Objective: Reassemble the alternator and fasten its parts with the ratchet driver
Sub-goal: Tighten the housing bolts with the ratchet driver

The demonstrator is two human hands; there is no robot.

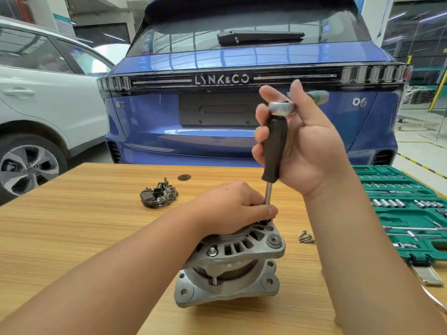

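Behind your wooden table (72, 226) sits a blue car (242, 131), w/ a green socket case (408, 213) at the right edge. Your left hand (232, 209) curls over the alternator (232, 264) near the table's front, steadying the driver shaft. Your right hand (304, 146) wraps loosely round the upright ratchet driver (275, 151), loose screws (306, 237) just beside the alternator.

Bare table (72, 226) left; screws (306, 237), socket case (408, 213) crowd right.

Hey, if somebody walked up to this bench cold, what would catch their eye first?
Probably the blue car filling the background right behind the wooden table. Next, near the table's front edge, the alternator steadied by the left hand, while the right hand holds the driver upright over its top. A green socket set lies open at the right.
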